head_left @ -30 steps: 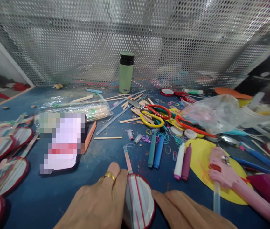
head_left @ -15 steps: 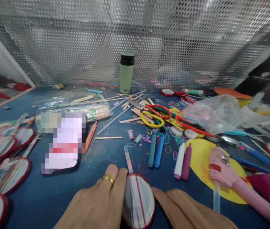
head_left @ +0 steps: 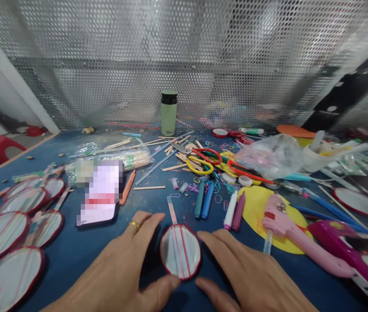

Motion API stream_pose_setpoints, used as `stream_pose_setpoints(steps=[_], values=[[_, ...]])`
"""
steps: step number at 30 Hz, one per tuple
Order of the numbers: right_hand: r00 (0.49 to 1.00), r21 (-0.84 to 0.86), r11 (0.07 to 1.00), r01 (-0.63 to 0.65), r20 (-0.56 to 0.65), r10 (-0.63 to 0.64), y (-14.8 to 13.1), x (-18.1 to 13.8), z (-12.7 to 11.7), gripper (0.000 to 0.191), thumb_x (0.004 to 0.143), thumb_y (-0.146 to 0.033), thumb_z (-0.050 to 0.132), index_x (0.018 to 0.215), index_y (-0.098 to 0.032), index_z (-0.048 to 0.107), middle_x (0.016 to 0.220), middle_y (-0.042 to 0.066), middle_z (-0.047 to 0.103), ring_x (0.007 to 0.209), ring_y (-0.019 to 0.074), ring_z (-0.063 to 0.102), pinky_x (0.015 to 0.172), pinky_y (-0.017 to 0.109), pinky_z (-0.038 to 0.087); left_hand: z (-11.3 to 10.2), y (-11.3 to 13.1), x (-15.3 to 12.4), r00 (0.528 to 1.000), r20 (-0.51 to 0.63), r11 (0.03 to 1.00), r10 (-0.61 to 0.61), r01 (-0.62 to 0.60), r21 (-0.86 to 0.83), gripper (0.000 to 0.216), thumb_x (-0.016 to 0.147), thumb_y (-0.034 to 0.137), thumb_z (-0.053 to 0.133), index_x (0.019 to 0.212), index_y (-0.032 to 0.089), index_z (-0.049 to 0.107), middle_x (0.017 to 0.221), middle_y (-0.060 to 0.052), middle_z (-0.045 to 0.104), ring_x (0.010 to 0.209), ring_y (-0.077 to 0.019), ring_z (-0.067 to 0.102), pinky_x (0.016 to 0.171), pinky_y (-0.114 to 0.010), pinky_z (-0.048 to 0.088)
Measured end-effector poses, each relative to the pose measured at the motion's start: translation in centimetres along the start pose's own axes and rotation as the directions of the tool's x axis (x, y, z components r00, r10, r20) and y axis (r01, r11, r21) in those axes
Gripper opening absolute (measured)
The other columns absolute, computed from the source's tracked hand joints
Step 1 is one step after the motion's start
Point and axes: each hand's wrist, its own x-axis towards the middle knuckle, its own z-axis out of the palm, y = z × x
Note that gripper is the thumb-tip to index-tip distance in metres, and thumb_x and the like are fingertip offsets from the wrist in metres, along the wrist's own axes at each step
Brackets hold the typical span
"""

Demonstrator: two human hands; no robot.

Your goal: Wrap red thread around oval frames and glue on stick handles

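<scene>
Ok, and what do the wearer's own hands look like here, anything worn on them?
Both are bare, with no gloves or sleeves in view. The left hand wears a plain, gold-coloured ring on one finger. The right hand shows no ring on the parts visible.

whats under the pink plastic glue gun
A flat round yellow sheet lies under the front of the pink plastic glue gun, whose handle reaches past the sheet's edge over the blue tabletop. Anything directly beneath its body is hidden.
</scene>
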Motion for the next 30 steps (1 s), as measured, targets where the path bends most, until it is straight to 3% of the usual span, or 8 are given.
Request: stream_pose_setpoints(steps=[4,9,16,23,30], values=[[0.999,0.037,0.999,0.004,0.039,-0.005,-0.1,0.3,-0.6,0.036,0.092,-0.034,0.05,0.125,-0.021,0.057,0.11,0.01,0.072,0.096,0.0233,0.072,0.072,0.027,0.061,-0.1,0.3,0.6,0.997,-0.012,0.991,0.077,-0.078,-0.108,0.066,0.084,0.042,0.062,0.144,0.027,0.039,0.141,-0.009,0.054,0.124,-0.0269,0.055,0.103,-0.039,0.048],[0.998,0.084,0.996,0.021,0.051,-0.026,0.3,0.2,-0.3,0.042,0.089,-0.028,0.053,0.13,-0.019,0.054,0.117,0.011,0.071,0.104,0.0238,0.07,0.081,0.03,0.061,-0.5,-0.1,1.8,0.998,-0.022,0.985,0.051,-0.054,-0.165,0.053,0.096,0.051,0.045,0.142,0.025,0.041,0.141,-0.008,0.055,0.129,-0.0247,0.051,0.109,-0.042,0.041],[0.996,0.165,0.986,0.022,0.085,-0.036,0.2,-0.1,-0.4,0.049,0.085,-0.024,0.059,0.132,-0.018,0.051,0.126,0.011,0.068,0.11,0.0234,0.067,0.086,0.031,0.06,-1.0,-0.2,3.6,0.996,0.021,0.99,0.092,-0.089,-0.107,0.059,0.096,0.058,0.039,0.143,0.024,0.042,0.144,-0.008,0.052,0.132,-0.0259,0.049,0.11,-0.044,0.039],[0.993,0.187,0.982,0.025,0.11,-0.047,0.0,-0.2,-1.1,0.057,0.082,-0.025,0.064,0.135,-0.015,0.05,0.132,0.013,0.064,0.117,0.0251,0.064,0.088,0.032,0.06,-1.0,0.1,3.7,0.989,0.022,0.987,0.144,-0.142,-0.081,0.057,0.097,0.058,0.038,0.141,0.024,0.045,0.142,-0.01,0.055,0.128,-0.0263,0.053,0.109,-0.046,0.041],[1.0,0.121,0.993,0.013,0.009,-0.014,0.3,-0.4,-1.1,0.044,0.089,-0.028,0.055,0.132,-0.019,0.055,0.123,0.01,0.069,0.108,0.0232,0.069,0.087,0.031,0.06,-1.8,0.0,4.0,0.982,-0.002,0.982,0.189,-0.189,-0.006,0.053,0.099,0.049,0.038,0.144,0.021,0.042,0.145,-0.009,0.052,0.135,-0.0244,0.047,0.113,-0.045,0.038]])
